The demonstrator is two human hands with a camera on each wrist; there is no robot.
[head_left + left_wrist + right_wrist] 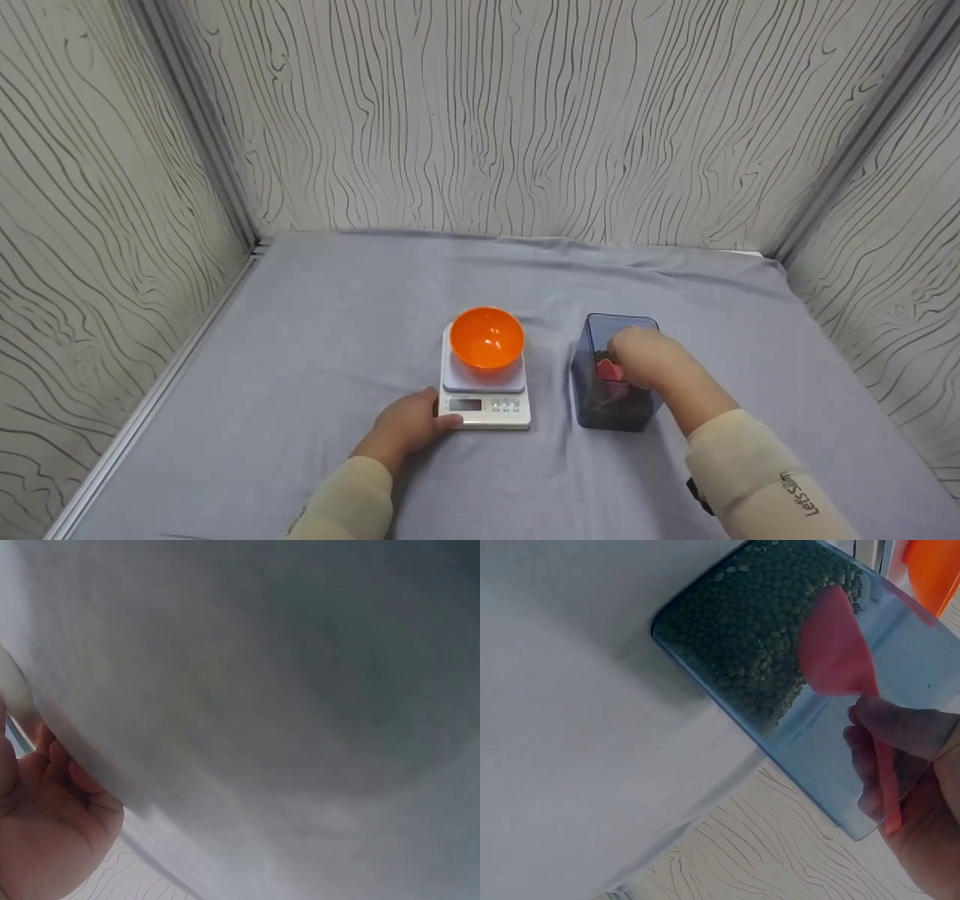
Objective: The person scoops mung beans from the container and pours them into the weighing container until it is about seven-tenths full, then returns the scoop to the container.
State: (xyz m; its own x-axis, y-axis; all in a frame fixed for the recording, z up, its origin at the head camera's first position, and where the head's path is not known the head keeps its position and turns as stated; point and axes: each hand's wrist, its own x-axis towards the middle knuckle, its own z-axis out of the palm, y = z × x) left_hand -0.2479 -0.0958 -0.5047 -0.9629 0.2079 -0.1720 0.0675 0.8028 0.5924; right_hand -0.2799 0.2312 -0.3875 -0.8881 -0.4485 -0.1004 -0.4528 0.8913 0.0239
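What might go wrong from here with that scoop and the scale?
Mung beans could spill if the right hand lifts the red scoop out of the transparent container and across the gap to the orange bowl. The left hand, touching the digital kitchen scale, might skew a reading or jolt the bowl resting on it.

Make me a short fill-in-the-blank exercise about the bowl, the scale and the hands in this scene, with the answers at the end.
1. The bowl on the white scale is coloured ____.
2. While the left hand touches the scale, the right hand holds the red scoop by its ____.
3. In the head view, the see-through container stands to the ____ of the scale.

Missing words: orange; handle; right.
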